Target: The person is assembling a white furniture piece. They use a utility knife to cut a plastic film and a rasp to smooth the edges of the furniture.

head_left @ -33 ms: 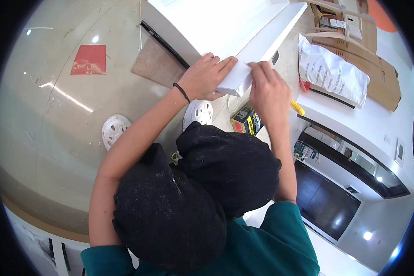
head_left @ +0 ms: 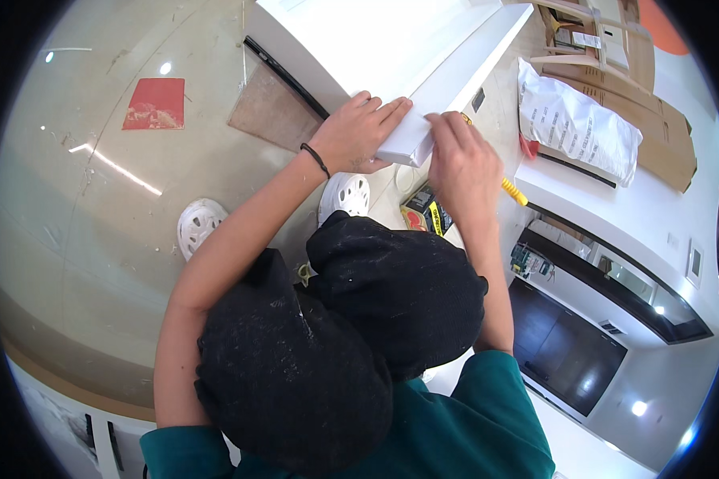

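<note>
A white box-like panel piece, resembling a drawer (head_left: 455, 80), rises in front of my knees with its near corner between my hands. My left hand (head_left: 358, 134) grips that corner, fingers over the top edge and thumb side underneath. My right hand (head_left: 465, 164) is closed beside the same end, thumb and fingertip pinched at the board's edge. From behind it sticks out a yellow ridged-handled tool (head_left: 514, 191), seemingly held in the palm; its working end is hidden. A bit of yellow also shows beyond the knuckles.
Below the panel's end lie a dark printed box (head_left: 427, 211) and a pale round lid (head_left: 407, 177). A red square sheet (head_left: 155, 104) and a brown board (head_left: 276, 108) are on the glossy floor. At right are a white plastic bag (head_left: 575, 124) and flattened cardboard (head_left: 667, 144).
My right hand has shifted slightly left along the panel's end, and the yellow handle has moved a little down with it. My left hand and the panel stay put.
</note>
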Motion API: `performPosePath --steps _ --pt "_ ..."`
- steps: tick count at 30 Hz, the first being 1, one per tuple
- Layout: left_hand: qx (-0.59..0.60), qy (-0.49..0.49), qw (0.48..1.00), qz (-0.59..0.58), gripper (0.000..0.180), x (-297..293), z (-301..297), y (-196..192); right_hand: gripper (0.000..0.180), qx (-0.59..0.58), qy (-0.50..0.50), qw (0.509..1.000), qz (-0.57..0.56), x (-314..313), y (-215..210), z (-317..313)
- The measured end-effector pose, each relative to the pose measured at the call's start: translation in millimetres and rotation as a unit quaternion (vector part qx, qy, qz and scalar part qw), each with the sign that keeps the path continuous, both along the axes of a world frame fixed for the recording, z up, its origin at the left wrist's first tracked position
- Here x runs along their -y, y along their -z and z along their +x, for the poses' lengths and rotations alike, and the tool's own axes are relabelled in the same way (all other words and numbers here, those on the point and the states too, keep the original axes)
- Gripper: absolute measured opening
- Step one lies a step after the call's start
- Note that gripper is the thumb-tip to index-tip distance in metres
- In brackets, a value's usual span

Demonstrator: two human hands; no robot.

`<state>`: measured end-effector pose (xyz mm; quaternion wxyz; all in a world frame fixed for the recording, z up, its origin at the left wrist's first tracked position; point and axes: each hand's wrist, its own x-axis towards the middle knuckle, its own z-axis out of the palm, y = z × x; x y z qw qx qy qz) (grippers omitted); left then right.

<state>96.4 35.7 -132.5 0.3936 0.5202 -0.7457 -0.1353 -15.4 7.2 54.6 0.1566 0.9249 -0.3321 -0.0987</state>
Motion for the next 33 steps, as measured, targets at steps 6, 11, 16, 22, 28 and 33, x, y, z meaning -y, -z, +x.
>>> performPosePath --steps 6,11,16,22,28,33 --pt "-0.018 0.008 1.0 -0.01 0.106 5.6 4.1 2.7 0.036 0.021 -0.016 0.995 0.093 -49.6 -14.5 1.9" --pt "-0.044 0.051 0.998 -0.002 0.102 5.6 16.7 -3.4 0.036 0.288 0.069 0.949 0.11 -59.2 -43.4 -25.3" --pt "-0.156 0.065 0.986 -0.01 0.06 -15.9 36.9 -50.8 0.023 0.484 0.281 0.817 0.138 -42.2 29.3 -109.3" --pt "-0.352 0.087 0.912 0.192 0.02 -29.2 36.7 -82.3 0.023 0.567 0.356 0.709 0.222 -12.9 81.3 -114.5" --pt "-0.356 0.076 0.869 0.337 0.009 -20.9 46.1 -108.5 0.022 0.514 0.218 0.805 0.201 12.2 63.4 -85.5" --pt "-0.32 0.07 0.869 0.371 0.017 -12.6 46.7 -117.1 0.024 0.498 0.172 0.829 0.189 9.6 52.9 -75.4"
